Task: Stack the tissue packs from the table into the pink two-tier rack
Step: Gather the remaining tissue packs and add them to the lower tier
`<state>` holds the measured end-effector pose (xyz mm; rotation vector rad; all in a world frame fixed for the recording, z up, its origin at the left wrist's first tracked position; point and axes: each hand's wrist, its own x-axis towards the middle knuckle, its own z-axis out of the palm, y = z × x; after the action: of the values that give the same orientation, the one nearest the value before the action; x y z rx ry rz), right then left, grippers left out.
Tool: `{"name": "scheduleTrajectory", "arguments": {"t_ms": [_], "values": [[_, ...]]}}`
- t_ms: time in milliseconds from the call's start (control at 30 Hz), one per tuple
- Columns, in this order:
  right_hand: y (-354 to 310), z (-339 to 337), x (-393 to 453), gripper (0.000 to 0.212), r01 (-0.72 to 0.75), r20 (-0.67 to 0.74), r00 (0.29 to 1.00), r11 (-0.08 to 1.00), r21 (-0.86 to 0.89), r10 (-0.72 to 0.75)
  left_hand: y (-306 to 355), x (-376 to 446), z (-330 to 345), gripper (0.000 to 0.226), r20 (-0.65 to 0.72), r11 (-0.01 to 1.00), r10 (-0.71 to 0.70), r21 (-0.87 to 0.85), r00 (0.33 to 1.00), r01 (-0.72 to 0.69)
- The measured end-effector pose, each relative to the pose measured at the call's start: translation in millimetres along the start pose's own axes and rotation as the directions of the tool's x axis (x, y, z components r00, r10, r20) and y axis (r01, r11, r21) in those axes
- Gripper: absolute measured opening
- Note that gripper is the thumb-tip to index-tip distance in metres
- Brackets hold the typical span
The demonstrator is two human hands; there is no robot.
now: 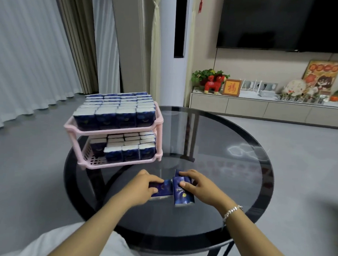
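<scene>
Left hand (142, 186) and right hand (195, 184), fingers curled on the last tissue packs (182, 194) lying on the glass table (230, 169) before the pink rack (114, 128): probably light, soft, slippery-wrapped, best pinched across their long sides.

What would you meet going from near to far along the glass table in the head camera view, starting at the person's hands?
left hand and right hand on the tissue packs → bare glass table → pink two-tier rack, its lower tier part filled, its upper tier full.
</scene>
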<state>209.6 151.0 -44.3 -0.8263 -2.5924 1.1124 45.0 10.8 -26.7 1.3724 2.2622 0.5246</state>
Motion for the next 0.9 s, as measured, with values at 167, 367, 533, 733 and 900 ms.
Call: {"name": "scheduleTrajectory", "arguments": {"t_ms": [167, 367, 533, 733, 900], "values": [[-16, 13, -8, 0.028, -0.044, -0.041, 0.998, 0.999, -0.008, 0.044, -16, -10, -1, 0.05, -0.02, 0.985, -0.128, -0.123, 0.992, 0.124], [-23, 13, -15, 0.014, -0.067, -0.201, 0.977, 0.996, 0.052, 0.076, -25, -10, -3, 0.026, -0.047, 0.95, -0.145, -0.285, 0.988, 0.126], [-30, 15, -17, 0.007, -0.039, -0.285, 0.942, 0.904, 0.425, 0.175, -26, -14, -8, 0.032, -0.088, 0.799, -0.207, -0.59, 0.974, 0.117], [-56, 28, -15, 0.019, 0.019, -0.289, 0.907, 0.655, 0.755, 0.306, -25, -26, -20, 0.027, -0.164, 0.653, -0.145, -0.757, 0.976, -0.03], [-67, 40, -11, 0.023, 0.044, -0.308, 0.888, 0.603, 0.797, 0.342, -26, -31, -27, 0.026, -0.134, 0.456, -0.165, -0.889, 0.977, -0.045]]}}
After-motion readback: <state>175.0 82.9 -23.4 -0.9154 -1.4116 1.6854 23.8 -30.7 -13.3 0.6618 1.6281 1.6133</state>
